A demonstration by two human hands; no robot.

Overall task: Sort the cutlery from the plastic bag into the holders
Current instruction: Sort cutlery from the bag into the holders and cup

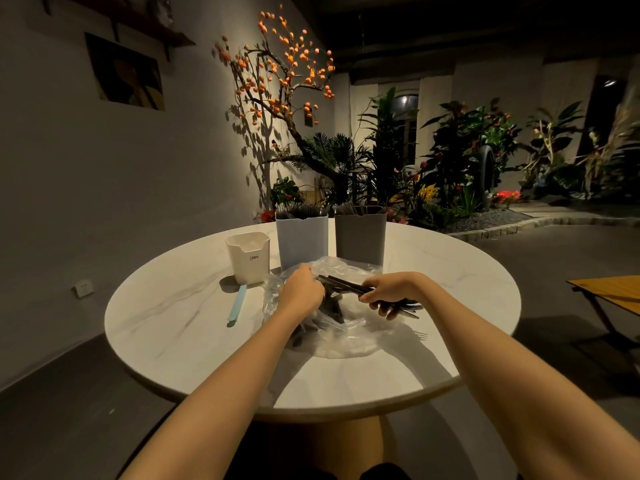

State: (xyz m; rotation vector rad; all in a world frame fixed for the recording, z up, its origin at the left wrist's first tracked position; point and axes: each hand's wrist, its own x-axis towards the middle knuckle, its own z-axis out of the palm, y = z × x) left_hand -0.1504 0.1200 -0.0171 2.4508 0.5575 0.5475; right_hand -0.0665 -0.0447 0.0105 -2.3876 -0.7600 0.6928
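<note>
Right hand [388, 292]: grip closed around bundle of dark cutlery [349, 287] above clear plastic bag [346, 336] on round worktop [194, 327]. Left hand [301, 289]: inside bag mouth, grip indeterminable. Three holders [303, 242] behind.

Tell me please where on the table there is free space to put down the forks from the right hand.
Bare tabletop lies right of the plastic bag, between the grey holder and the table edge, and along the near edge. Left, there is room beyond the blue utensil. The middle is crowded: both hands, the bag, the white holder and blue holder.
</note>
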